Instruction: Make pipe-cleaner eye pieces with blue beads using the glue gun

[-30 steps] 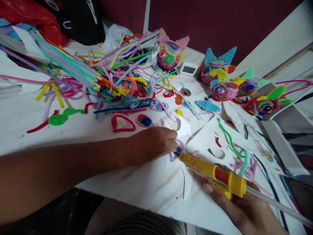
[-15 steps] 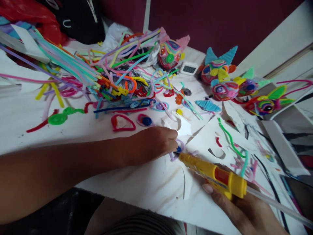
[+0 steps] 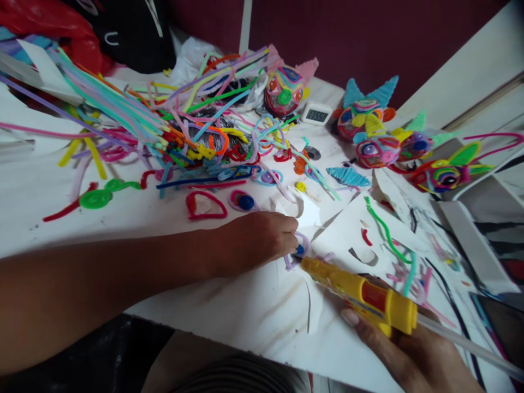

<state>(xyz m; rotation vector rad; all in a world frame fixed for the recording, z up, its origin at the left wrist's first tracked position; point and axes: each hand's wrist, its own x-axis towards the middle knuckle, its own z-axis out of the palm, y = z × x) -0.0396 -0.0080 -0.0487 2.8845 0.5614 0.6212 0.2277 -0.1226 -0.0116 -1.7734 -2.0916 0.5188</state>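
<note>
Far-left coil: a flat green coil (image 3: 96, 199) lies on the white table (image 3: 249, 322), a red strip (image 3: 67, 211) beside it.
Bundle: above the coil I see a fan of pastel pipe cleaners (image 3: 118, 106), running into a tangle of orange, yellow and blue ones.
Red loop: a bent red outline (image 3: 208, 216) lies flat, to the left of an oval piece with a blue centre (image 3: 245, 202).
Left hand: from my feed, the left hand (image 3: 257, 243) reaches in from the left edge, fingertips pinched together at the edge of a lilac looped piece (image 3: 302, 240).
Lilac piece: it sits at the middle of the table, a dark blue centre inside its loop; the fingers cover part of it, so I can't be sure of its full shape.
Timer: a small white timer (image 3: 316, 114) stands at the back, just beside a pink-eared figure (image 3: 284, 95).
Glue gun: the yellow glue gun (image 3: 356, 286) points left, its nozzle close against the lilac piece; I can't tell whether they touch.
Blue-eared figure: it (image 3: 347, 128) stands behind a flat blue wrapped shape (image 3: 347, 176).
Right hand: the right hand (image 3: 405, 349) is wrapped around the gun's handle, a translucent stick (image 3: 458, 341) trailing out behind.
Far-right figure: a green-eared one (image 3: 444, 177) sits near the white box (image 3: 477, 245).
</note>
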